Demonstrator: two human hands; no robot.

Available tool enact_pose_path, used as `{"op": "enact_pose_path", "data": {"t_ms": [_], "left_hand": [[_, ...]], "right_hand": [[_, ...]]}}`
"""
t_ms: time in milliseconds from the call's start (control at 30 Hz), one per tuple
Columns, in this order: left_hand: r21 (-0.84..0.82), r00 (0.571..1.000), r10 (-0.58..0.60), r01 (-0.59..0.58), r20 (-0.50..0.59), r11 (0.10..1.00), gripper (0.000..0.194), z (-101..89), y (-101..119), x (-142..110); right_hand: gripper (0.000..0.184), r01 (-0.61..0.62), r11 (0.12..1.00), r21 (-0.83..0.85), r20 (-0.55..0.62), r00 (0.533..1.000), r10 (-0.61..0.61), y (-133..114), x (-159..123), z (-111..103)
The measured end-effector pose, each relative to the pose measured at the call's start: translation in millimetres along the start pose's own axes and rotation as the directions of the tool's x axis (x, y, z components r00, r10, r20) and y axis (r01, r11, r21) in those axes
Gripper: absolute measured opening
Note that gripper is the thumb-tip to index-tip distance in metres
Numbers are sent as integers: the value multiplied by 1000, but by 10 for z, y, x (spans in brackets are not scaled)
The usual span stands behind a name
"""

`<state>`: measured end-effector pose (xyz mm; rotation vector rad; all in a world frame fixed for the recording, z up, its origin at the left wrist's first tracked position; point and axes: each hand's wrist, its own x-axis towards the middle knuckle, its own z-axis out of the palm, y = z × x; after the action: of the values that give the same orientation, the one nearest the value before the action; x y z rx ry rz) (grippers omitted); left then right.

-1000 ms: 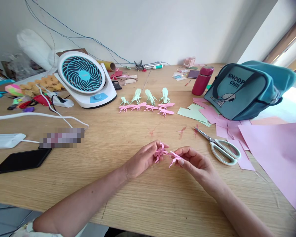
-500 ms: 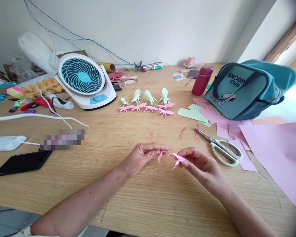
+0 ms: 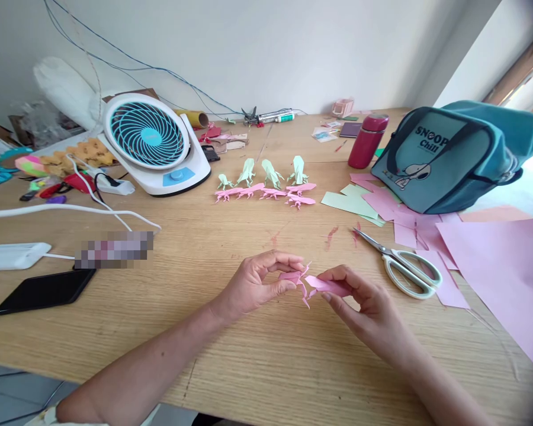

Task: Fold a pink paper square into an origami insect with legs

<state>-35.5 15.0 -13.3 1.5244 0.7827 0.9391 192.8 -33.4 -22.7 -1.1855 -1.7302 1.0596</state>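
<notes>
Over the front middle of the table, my left hand (image 3: 260, 278) pinches a pink folded-paper piece (image 3: 289, 276) with thin bent legs sticking out. My right hand (image 3: 355, 299) grips a longer pink folded-paper strip (image 3: 326, 285) between thumb and fingers, its pointed end facing left. The two pink parts nearly meet; whether they are joined I cannot tell. Beyond my hands stand several pink paper insects (image 3: 273, 193) in a row, with several pale green paper insects (image 3: 272, 174) behind them. Scissors (image 3: 402, 266) with white handles lie partly open to the right of my right hand.
Pink paper sheets (image 3: 497, 266) and green paper pieces (image 3: 349, 202) spread at right, near a teal bag (image 3: 444, 160) and a red flask (image 3: 368, 142). A white fan (image 3: 155, 142) stands back left. A black phone (image 3: 44, 291), white charger (image 3: 15, 255) and cables lie at left.
My left hand has turned, so more of its pink paper piece shows with the legs pointing right. My right hand's strip now lies more level. The view has shifted slightly.
</notes>
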Motion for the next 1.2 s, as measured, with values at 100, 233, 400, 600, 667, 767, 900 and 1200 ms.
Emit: {"op": "enact_pose_path", "data": {"t_ms": [100,233,400,600,667,767,900,1200], "left_hand": [[127,999,45,-46,14,991,31,3,36,-10],[310,994,100,-110,49,944,30,2,86,-11],[414,982,167,-187,83,891,28,6,88,-14],[489,951,259,-308,167,816,30,2,55,-32],[511,940,279,-342,199,788,30,1,51,-38],[540,934,278,-356,224,763,28,2,35,-49],[534,938,281,-348,206,771,22,17,2,-58],[589,946,290,-317,142,744,19,42,7,-36]], "right_hand": [[9,64,995,-75,-16,998,-65,4,-2,12],[10,144,976,-162,-28,988,-150,18,3,28],[17,212,945,-249,-22,974,-225,5,7,47],[17,233,926,-296,-17,968,-249,-10,5,70],[16,223,930,-291,-15,971,-238,-9,7,78],[16,231,935,-270,-28,969,-247,4,11,91],[16,225,943,-243,-39,970,-241,19,15,107],[11,158,964,-214,-59,983,-174,51,12,126]]}}
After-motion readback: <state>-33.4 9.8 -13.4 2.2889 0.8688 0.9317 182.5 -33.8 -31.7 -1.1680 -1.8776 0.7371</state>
